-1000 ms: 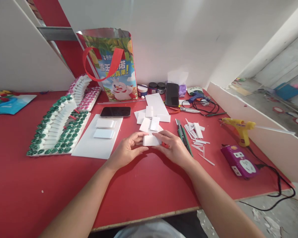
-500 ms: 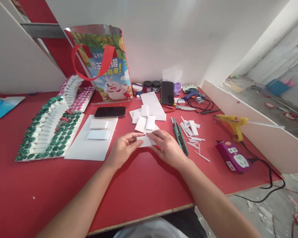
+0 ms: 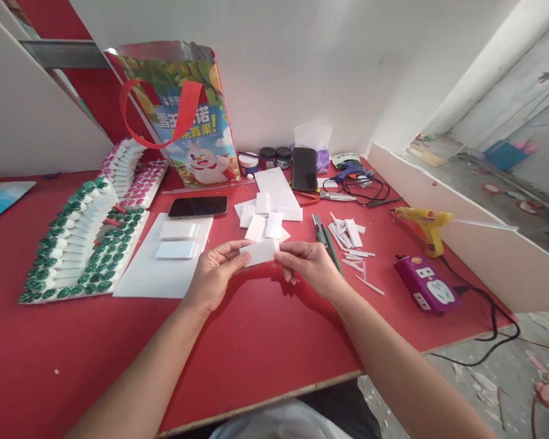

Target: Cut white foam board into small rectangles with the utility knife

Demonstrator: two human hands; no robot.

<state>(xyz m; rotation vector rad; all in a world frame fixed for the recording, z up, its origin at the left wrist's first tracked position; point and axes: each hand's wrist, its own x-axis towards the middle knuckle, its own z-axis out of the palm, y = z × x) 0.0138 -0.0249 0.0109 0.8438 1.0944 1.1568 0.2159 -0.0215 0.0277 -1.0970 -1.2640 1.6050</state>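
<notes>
A small white rectangular piece of board is held between my two hands above the red table. My left hand pinches its left end between thumb and fingers. At the right end, the thumb and fingers of my right hand close on it. Just beyond lie several loose white pieces and a larger white sheet. A green utility knife rests right beside my right hand, partly hidden by it. Left of my hands, two small white stacks sit on a white board.
A purple power socket, a yellow glue gun and white strips are on the right. Behind are a phone, another dark phone, scissors and a printed bag. Green-dotted white pieces stand left.
The white piece has been lifted and tilted toward me, showing more of its face. My right hand has shifted its grip to the right end. The whole view has moved slightly.
</notes>
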